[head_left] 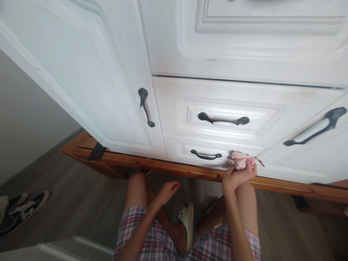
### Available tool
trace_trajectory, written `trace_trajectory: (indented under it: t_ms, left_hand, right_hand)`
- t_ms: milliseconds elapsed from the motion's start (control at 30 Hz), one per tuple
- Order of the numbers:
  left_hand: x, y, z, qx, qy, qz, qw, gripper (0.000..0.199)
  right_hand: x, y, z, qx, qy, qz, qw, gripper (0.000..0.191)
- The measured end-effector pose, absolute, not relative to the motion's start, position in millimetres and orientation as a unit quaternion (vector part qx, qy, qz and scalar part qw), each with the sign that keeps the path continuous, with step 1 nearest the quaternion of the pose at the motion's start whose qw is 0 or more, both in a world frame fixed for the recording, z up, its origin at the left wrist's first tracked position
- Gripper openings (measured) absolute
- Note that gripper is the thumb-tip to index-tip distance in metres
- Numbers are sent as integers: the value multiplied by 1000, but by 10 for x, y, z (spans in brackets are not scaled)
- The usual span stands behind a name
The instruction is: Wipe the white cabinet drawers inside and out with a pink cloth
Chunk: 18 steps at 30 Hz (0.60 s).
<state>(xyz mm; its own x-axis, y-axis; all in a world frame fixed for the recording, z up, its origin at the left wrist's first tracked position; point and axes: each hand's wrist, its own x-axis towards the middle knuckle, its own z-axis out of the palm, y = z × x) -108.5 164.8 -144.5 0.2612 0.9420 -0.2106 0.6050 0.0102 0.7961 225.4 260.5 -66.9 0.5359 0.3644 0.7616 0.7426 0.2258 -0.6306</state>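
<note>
A bunched pink and white cloth [238, 160] is gripped in my right hand [240, 177] and pressed against the right part of the lowest white drawer [179, 150]. That drawer's dark handle [206, 155] lies to the left of the cloth. Higher up, a larger drawer [171, 90] carries a dark handle with a pale middle [223, 119]. Over my knee, away from the cabinet, my left hand [168, 192] hangs with nothing in it, its fingers loosely extended.
Tall white doors with dark handles [146, 107] flank the drawers. A wooden base rail [174, 168] runs under the cabinet. Dark shoes [25, 212] lie on the floor at the left. A white panel [62, 250] stands at the lower left.
</note>
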Motion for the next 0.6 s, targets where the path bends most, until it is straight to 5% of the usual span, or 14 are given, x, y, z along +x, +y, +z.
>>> trace_trajectory:
  t_ms: [233, 433, 600]
  left_hand:
    - [-732, 1796, -125, 708, 524, 343, 325, 31]
    - [-281, 2058, 1319, 725, 365, 584, 9, 31]
    - [-65, 2292, 1744, 744, 341, 575, -16, 34]
  right_hand:
    - [2197, 2517, -585, -596, -467, -191, 625, 54]
    - [2172, 2527, -597, -603, -458, -176, 629, 52]
    - [2161, 2517, -620, -605, -456, -172, 630, 50]
